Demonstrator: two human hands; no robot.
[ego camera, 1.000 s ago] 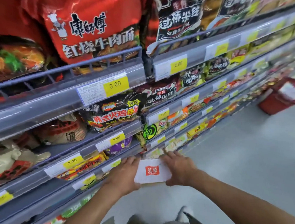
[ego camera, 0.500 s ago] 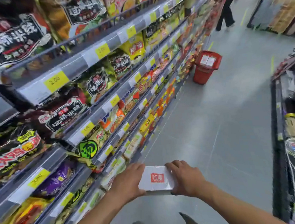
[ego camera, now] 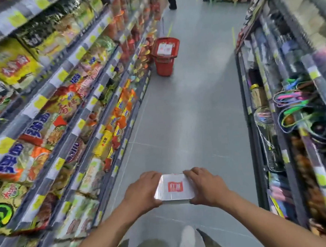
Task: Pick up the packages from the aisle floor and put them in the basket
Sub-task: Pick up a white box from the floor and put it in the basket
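Over the last second the view had swung off the noodle shelves (ego camera: 60, 112) to look straight down the aisle. The red basket (ego camera: 164, 68), which had sat off at 2 o'clock, now stood almost dead ahead at 12 o'clock. The white package (ego camera: 175, 186) with its red label had stayed between the hands throughout.

The left hand (ego camera: 142, 192) gripped the package's left end and the right hand (ego camera: 206, 188) its right end. The fingers of both were curled over the far edge and the thumbs tucked at the near corners, and the package was carried flat, label up, at 6 o'clock in the view.

The basket stood on the grey floor (ego camera: 187, 121) well apart from the hands, close against the foot of the shelving at 9 o'clock. At least two similar white packages (ego camera: 165, 48) already lay in it.

The step in hand looked to be the carry. To do it well, the person would want to:
- keep the package level and the two-handed hold even;
- walk the open middle of the aisle, clear of the hanging goods (ego camera: 293, 101) at 3 o'clock;
- stop just short of the basket rather than reaching;
- lower the package onto or beside those inside, letting go only once it rested there.

A drop from height might tip the basket, which looked stacked on another.
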